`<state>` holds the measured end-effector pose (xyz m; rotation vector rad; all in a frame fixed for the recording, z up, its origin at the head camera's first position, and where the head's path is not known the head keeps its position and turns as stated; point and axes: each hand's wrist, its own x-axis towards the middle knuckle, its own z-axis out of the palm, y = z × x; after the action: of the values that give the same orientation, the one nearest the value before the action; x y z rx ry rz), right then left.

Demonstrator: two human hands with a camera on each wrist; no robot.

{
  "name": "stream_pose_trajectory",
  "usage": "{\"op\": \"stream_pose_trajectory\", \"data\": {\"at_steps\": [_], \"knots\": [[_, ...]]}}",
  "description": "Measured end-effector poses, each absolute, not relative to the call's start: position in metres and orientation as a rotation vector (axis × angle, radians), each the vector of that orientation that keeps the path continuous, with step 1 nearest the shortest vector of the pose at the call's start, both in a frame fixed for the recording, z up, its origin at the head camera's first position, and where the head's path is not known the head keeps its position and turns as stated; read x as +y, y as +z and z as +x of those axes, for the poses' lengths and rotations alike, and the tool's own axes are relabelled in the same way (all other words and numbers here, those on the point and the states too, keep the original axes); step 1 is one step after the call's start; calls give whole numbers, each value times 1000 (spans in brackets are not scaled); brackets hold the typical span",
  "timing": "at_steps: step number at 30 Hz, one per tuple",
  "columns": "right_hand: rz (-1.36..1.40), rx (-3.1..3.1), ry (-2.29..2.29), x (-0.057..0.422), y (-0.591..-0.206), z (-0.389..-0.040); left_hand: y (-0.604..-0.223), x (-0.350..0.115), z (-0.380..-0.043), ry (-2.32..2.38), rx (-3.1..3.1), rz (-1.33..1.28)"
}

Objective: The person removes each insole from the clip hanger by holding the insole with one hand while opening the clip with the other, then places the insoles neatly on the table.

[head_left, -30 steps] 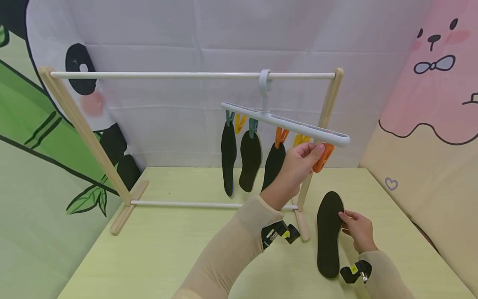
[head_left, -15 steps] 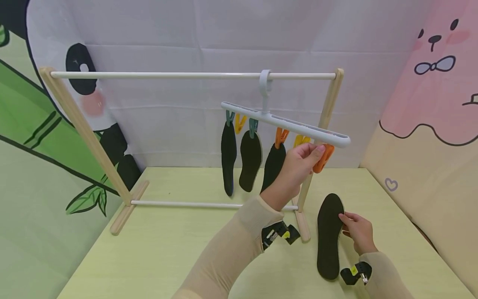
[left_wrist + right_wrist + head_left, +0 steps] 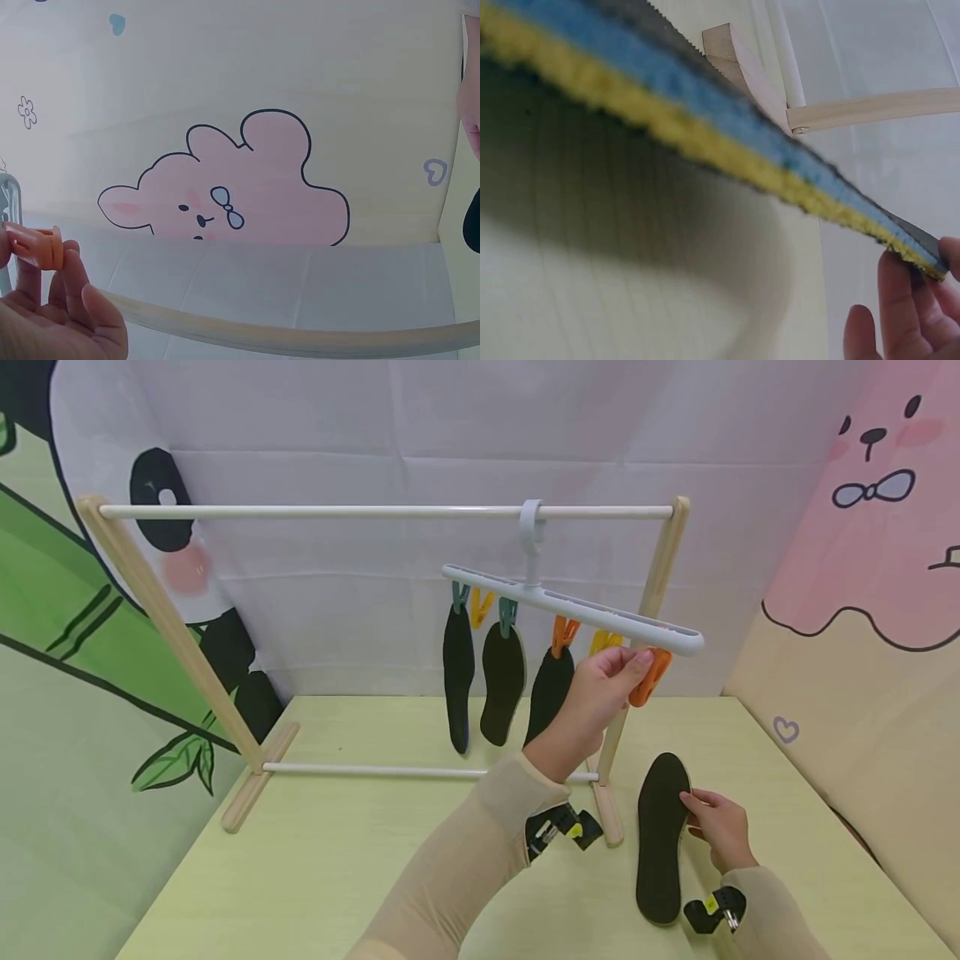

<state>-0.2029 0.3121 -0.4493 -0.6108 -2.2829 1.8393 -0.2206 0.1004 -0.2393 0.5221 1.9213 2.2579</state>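
My left hand [image 3: 592, 702] pinches an orange clothespin [image 3: 651, 678] under the right end of a pale grey clip hanger [image 3: 570, 605]. In the left wrist view the thumb and fingers squeeze the orange clothespin [image 3: 41, 247]. My right hand [image 3: 718, 827] pinches the right edge of a black insole [image 3: 662, 843], held upright over the table. The right wrist view shows the insole's blue and yellow layered edge [image 3: 705, 124]. From the hanger's other clothespins hang several more insoles, one black insole [image 3: 504, 683] in a teal clothespin [image 3: 508, 615]; another insole [image 3: 551, 693] is partly behind my left wrist.
The hanger hooks over the upper white bar [image 3: 337, 512] of a wooden drying rack [image 3: 180, 643]. A lower white bar [image 3: 375, 770] runs near the pale yellow table [image 3: 315, 860]. Yellow clothespins, one yellow clothespin [image 3: 482, 608] among them, hang between the insoles. Printed cloth walls surround the table.
The insole in my right hand has sunk slightly. My left hand stays on the orange clothespin; the hanger has hardly moved.
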Motion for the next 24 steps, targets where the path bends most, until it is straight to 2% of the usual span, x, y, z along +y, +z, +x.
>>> {"op": "stream_pose_trajectory", "data": {"at_steps": [24], "knots": [[-604, -2332, 1876, 318, -458, -206, -242, 102, -223, 2272, 1908, 497]]}}
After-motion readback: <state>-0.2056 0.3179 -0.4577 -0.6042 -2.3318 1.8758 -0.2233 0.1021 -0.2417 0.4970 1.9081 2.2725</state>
